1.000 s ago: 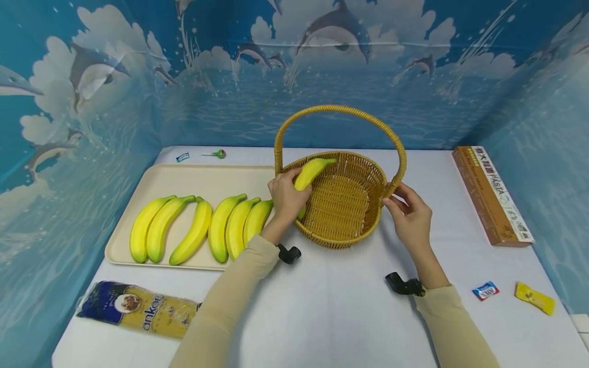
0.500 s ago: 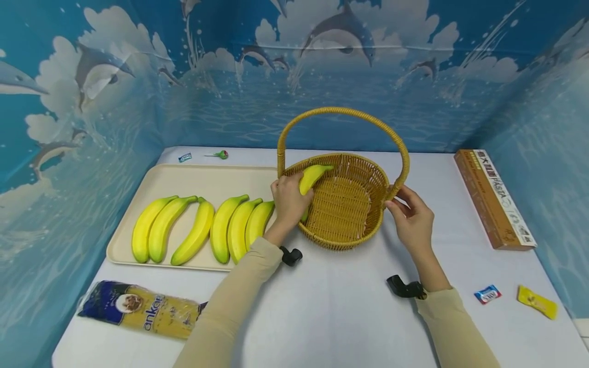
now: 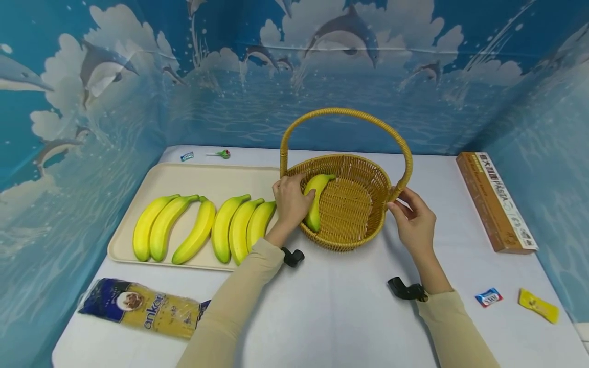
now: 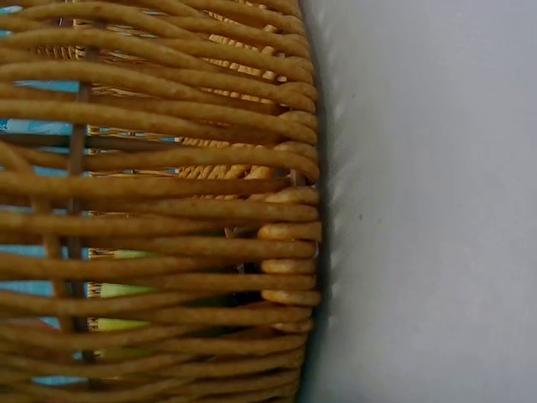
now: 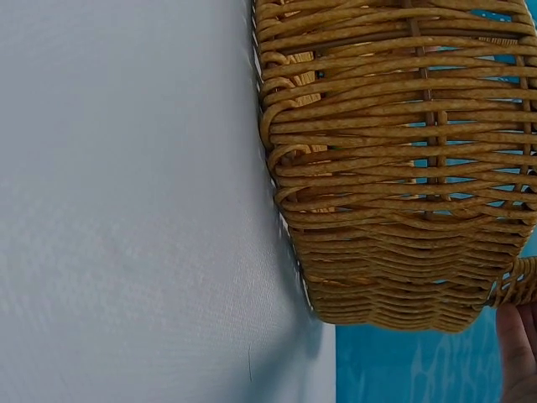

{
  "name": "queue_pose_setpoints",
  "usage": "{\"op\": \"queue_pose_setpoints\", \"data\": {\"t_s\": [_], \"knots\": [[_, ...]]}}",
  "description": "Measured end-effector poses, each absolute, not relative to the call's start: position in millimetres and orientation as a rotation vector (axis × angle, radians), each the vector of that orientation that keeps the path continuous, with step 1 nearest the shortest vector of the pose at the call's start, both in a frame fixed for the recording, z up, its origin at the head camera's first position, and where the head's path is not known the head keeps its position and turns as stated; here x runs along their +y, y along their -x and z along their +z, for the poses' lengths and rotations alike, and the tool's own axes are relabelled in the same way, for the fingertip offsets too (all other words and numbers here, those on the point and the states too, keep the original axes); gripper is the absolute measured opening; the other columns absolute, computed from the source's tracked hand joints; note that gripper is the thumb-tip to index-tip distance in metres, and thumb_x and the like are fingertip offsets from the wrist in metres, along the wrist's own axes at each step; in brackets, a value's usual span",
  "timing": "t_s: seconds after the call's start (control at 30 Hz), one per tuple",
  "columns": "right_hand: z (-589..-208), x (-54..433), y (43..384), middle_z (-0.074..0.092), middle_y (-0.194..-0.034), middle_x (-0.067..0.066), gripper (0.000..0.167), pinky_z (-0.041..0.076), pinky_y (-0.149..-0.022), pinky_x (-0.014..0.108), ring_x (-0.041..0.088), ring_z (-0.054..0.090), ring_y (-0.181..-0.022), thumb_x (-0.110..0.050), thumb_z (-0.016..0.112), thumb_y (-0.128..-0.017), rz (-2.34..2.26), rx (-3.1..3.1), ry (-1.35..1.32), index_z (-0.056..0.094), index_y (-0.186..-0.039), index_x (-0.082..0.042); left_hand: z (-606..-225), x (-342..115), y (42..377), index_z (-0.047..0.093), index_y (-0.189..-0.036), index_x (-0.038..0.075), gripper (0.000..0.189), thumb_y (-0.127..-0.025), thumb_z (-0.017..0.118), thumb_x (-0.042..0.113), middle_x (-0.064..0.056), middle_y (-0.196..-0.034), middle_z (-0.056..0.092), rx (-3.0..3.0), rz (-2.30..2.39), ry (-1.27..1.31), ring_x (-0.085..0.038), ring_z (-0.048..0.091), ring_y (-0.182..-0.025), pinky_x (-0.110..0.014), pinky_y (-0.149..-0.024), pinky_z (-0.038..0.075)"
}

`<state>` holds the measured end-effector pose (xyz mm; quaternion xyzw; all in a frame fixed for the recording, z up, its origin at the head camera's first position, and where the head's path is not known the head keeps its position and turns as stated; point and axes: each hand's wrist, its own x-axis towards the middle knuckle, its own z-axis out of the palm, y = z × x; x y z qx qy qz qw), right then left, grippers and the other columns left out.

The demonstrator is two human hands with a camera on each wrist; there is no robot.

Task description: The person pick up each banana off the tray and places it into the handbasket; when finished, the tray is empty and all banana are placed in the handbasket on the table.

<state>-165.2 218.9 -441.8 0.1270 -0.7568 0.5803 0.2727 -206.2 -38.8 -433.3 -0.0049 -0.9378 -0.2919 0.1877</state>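
A yellow wicker basket [image 3: 345,240] with a tall arched handle stands at the middle of the table. One banana [image 3: 315,207] lies inside it along the left wall. Reaching over the left rim, my left hand [image 3: 292,202] has its thumb at the banana's edge, with the fingers relaxed beside the fruit rather than round it. My right hand [image 3: 416,220] pinches the basket at the foot of the handle on the right. In the right wrist view its fingers [image 5: 513,348] show at the lower right corner. The left wrist view shows the woven wall [image 4: 168,227], banana partly visible through the gaps.
A beige tray [image 3: 184,176] on the left bears several bananas [image 3: 195,232]. In front of it lies a pasta bag [image 3: 142,309]. A pasta box [image 3: 497,204] stands right, near small wrapped candies [image 3: 489,297]. A lollipop [image 3: 224,154] lies behind the tray.
The banana has gone down from my left hand's grip and turned to lie in the basket. My left hand's fingers have loosened around it. The right hand keeps its hold on the basket.
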Motion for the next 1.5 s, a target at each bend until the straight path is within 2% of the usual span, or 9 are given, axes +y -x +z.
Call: {"op": "queue_pose_setpoints", "data": {"t_s": [0.27, 0.5, 0.77, 0.97, 1.07, 1.23, 1.3, 1.43, 1.5], "knots": [[-435, 214, 159, 0.061, -0.116, 0.035, 0.045, 0.051, -0.088, 0.013, -0.001, 0.062, -0.107, 0.017, 0.065, -0.082, 1.527, -2.081, -0.295, 0.059, -0.126, 0.012, -412, -57, 191, 0.062, -0.129, 0.005, 0.045, -0.088, 0.071, 0.022, -0.011, -0.128, 0.064, -2.598, -1.195, 0.184, -0.030, 0.055, -0.117, -0.049, -0.103, 0.036], [-444, 217, 167, 0.063, -0.117, 0.030, 0.049, 0.050, -0.087, 0.011, -0.002, 0.062, -0.108, 0.014, 0.068, -0.081, 1.517, -2.089, -0.286, 0.061, -0.128, 0.004, -375, -120, 159, 0.060, -0.130, 0.002, 0.047, -0.088, 0.069, 0.020, -0.016, -0.121, 0.065, -2.487, -1.339, 0.253, -0.033, 0.060, -0.108, -0.048, -0.091, 0.049], [-427, 211, 159, 0.061, -0.115, 0.035, 0.046, 0.050, -0.088, 0.011, 0.000, 0.062, -0.107, 0.017, 0.065, -0.082, 1.539, -2.049, -0.326, 0.059, -0.126, 0.010, -378, -245, 142, 0.058, -0.134, 0.004, 0.047, -0.089, 0.069, 0.013, -0.020, -0.128, 0.059, -2.332, -1.224, -0.093, -0.035, 0.054, -0.112, -0.043, -0.092, 0.043], [-429, 210, 159, 0.061, -0.116, 0.035, 0.046, 0.050, -0.087, 0.010, -0.003, 0.061, -0.107, 0.017, 0.065, -0.082, 1.505, -2.087, -0.291, 0.058, -0.127, 0.010, -381, -321, 120, 0.046, -0.146, 0.013, 0.054, -0.096, 0.060, 0.025, -0.016, -0.141, 0.050, -2.317, -1.153, -0.452, -0.032, 0.047, -0.123, -0.044, -0.103, 0.039], [-439, 215, 164, 0.064, -0.117, 0.029, 0.048, 0.049, -0.087, 0.010, -0.005, 0.061, -0.107, 0.017, 0.065, -0.082, 1.495, -2.099, -0.270, 0.059, -0.128, 0.008, -387, -343, 111, 0.042, -0.149, 0.017, 0.055, -0.098, 0.056, 0.029, -0.014, -0.146, 0.045, -2.335, -1.147, -0.557, -0.034, 0.044, -0.127, -0.045, -0.105, 0.037], [-439, 216, 164, 0.067, -0.116, 0.006, 0.048, 0.050, -0.087, 0.010, -0.005, 0.061, -0.107, 0.016, 0.066, -0.082, 1.496, -2.096, -0.251, 0.060, -0.128, 0.006, -396, -360, 104, 0.041, -0.150, 0.015, 0.055, -0.099, 0.055, 0.030, -0.013, -0.147, 0.044, -2.376, -1.142, -0.639, -0.031, 0.044, -0.128, -0.044, -0.104, 0.037], [-434, 214, 161, 0.068, -0.116, 0.009, 0.047, 0.050, -0.087, 0.011, -0.005, 0.061, -0.106, 0.016, 0.065, -0.082, 1.497, -2.089, -0.261, 0.059, -0.128, 0.008, -401, -366, 105, 0.040, -0.150, 0.014, 0.056, -0.099, 0.055, 0.031, -0.013, -0.148, 0.043, -2.397, -1.152, -0.664, -0.032, 0.043, -0.130, -0.045, -0.106, 0.037], [-422, 208, 154, 0.064, -0.116, 0.029, 0.044, 0.050, -0.087, 0.011, -0.002, 0.062, -0.106, 0.016, 0.064, -0.083, 1.544, -2.058, -0.306, 0.058, -0.127, 0.011, -414, -378, 107, 0.038, -0.151, 0.014, 0.057, -0.099, 0.053, 0.033, -0.015, -0.152, 0.040, -2.476, -1.189, -0.728, -0.035, 0.042, -0.133, -0.045, -0.104, 0.040], [-419, 206, 153, 0.063, -0.116, 0.032, 0.044, 0.050, -0.087, 0.011, -0.001, 0.062, -0.106, 0.015, 0.064, -0.084, 1.566, -2.053, -0.311, 0.058, -0.127, 0.011, -422, -383, 106, 0.036, -0.152, 0.013, 0.058, -0.100, 0.051, 0.035, -0.016, -0.154, 0.038, -2.543, -1.212, -0.753, -0.037, 0.041, -0.135, -0.046, -0.103, 0.041]]}}
